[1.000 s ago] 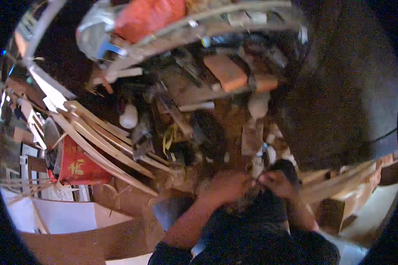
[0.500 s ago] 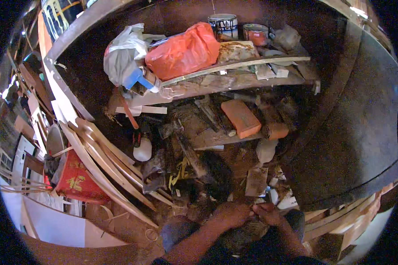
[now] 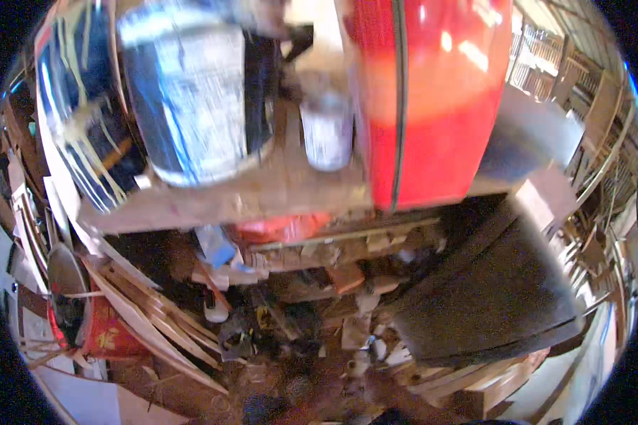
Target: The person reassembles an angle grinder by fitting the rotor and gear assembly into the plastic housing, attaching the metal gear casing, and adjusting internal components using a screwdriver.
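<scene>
At the bottom edge, my left hand and my right hand show only as blurred reddish-brown shapes, low over the cluttered wooden floor; their fingers and anything in them cannot be made out. Small offcuts and scraps lie just beyond them, with a dark heap a little to the left. An orange block rests farther back, below a low shelf holding a red plastic bag.
An upper shelf carries a dark-and-white bucket, a purple-white pail and a tall red object. Bent wooden strips line the left, beside a red sack. A dark curved panel stands at right.
The view has tilted up, bringing the upper shelf into sight and moving my hands to the bottom edge, where they are now blurred.
</scene>
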Demonstrator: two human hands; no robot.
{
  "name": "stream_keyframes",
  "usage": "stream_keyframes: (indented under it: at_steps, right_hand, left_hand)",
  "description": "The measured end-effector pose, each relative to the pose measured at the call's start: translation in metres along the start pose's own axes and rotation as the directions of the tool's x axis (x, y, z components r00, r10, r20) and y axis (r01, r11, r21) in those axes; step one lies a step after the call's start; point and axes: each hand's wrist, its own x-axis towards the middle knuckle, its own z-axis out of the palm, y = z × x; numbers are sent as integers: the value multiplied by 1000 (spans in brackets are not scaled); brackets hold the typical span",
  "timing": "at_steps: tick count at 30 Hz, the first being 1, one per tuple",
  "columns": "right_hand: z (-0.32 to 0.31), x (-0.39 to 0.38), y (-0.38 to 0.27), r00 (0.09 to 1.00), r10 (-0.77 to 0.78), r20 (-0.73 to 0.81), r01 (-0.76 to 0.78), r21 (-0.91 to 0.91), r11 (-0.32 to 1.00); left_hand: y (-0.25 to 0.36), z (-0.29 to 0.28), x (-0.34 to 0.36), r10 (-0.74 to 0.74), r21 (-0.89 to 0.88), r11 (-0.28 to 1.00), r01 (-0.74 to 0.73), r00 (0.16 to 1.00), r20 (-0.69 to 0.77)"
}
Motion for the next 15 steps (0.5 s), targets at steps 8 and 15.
stream_keyframes:
  at_steps: [8, 15]
  right_hand:
    - [-49, -120, -137, 997, -57, 59, 49, 116, 992]
    - [-110, -215, -233, 984, -173, -47, 176, 60, 983]
  left_hand:
    - [176, -68, -131, -222, -48, 974, 220, 973, -57]
    - [302, -78, -245, -270, -84, 962, 260, 949, -164]
